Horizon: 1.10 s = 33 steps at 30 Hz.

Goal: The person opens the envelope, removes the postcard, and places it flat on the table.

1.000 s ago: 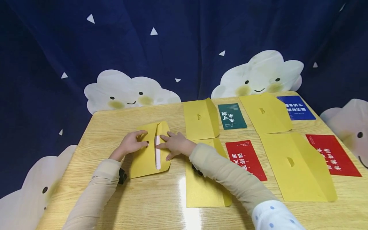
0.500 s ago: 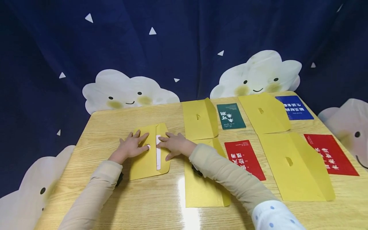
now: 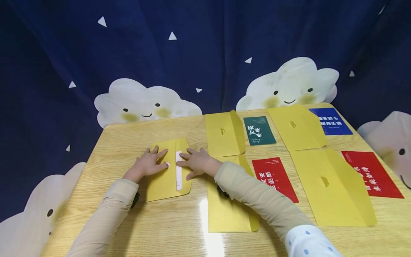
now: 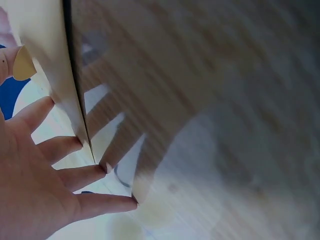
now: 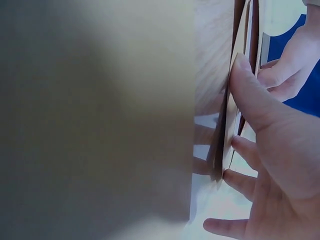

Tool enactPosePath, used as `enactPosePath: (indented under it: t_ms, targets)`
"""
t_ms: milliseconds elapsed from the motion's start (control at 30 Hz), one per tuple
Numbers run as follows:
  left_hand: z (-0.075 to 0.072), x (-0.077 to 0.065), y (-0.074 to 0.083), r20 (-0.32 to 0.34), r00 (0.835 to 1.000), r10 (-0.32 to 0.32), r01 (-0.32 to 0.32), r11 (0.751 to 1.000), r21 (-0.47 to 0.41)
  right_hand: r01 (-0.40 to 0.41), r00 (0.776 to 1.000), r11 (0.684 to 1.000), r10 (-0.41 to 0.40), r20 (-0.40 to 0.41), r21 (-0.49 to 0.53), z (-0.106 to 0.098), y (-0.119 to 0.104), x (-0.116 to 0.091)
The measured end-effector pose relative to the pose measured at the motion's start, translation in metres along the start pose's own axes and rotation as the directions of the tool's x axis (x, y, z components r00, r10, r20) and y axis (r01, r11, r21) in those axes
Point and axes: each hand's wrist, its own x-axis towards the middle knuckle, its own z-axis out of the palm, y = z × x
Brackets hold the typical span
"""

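A yellow envelope (image 3: 160,189) lies on the table under both hands, its flap folded out to the right. A white strip of paper or card (image 3: 178,178) shows at its mouth. My left hand (image 3: 146,164) rests on the envelope's body with spread fingers, the thumb at the small slot. In the left wrist view that thumb touches a half-round tab (image 4: 24,64), and the outer fingertips reach past the envelope's edge. My right hand (image 3: 199,162) rests on the flap, fingers pointing left across the white strip; its thumb (image 5: 244,67) touches the paper in the right wrist view.
Several more yellow envelopes lie to the right, one (image 3: 231,210) partly under my right forearm. Beside them are a green card (image 3: 259,130), a red card (image 3: 273,171), a blue card (image 3: 334,123) and another red card (image 3: 375,178). A dark blue curtain (image 3: 218,53) hangs behind the table.
My left hand's fingers have spread out and come down onto the envelope. The envelope's mouth looks flatter, with more of the white strip showing. My right hand has barely moved.
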Motion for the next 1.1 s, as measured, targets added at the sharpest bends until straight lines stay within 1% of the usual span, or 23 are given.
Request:
enactPosePath:
  t_ms: [133,300,433,500,600,700,800,933,1100]
  targets:
    - [-0.001,0.000,0.000,-0.001,1.000,0.004,-0.004,1.000,-0.019,-0.003,1.000,1.000,0.003,0.001,-0.021,0.000,0.001,-0.002]
    - [-0.002,0.001,-0.001,-0.006,1.000,0.014,-0.014,1.000,-0.025,0.005,1.000,1.000,-0.005,-0.005,-0.014,0.000,0.004,-0.006]
    - [-0.002,0.001,-0.001,-0.010,1.000,0.018,-0.018,1.000,-0.025,0.018,1.000,0.999,-0.018,-0.003,0.028,-0.001,0.008,-0.009]
    - [-0.002,0.001,-0.001,-0.010,1.000,0.020,-0.020,0.999,-0.026,0.019,1.000,0.998,-0.019,-0.007,0.064,0.000,0.009,-0.009]
    - [-0.002,0.000,-0.001,-0.010,1.000,0.018,-0.019,0.999,-0.031,0.014,0.999,0.992,-0.010,-0.037,0.122,0.002,0.010,-0.008]
    - [-0.003,-0.001,-0.001,-0.011,1.000,0.016,-0.017,0.999,-0.033,0.004,0.998,0.989,0.006,-0.068,0.145,0.005,0.007,-0.006]
    - [-0.003,-0.001,0.000,-0.014,1.000,0.019,-0.019,0.999,-0.032,-0.020,0.997,0.992,0.028,-0.068,0.128,0.006,0.004,-0.006]
    - [-0.002,0.001,0.000,-0.018,1.000,0.024,-0.024,0.999,-0.034,-0.075,0.996,0.989,0.080,-0.034,0.127,0.005,0.000,-0.009]
    - [-0.001,0.002,0.000,-0.016,1.000,0.018,-0.019,0.999,-0.033,-0.148,0.989,0.972,0.148,0.017,0.185,0.001,0.001,-0.013]
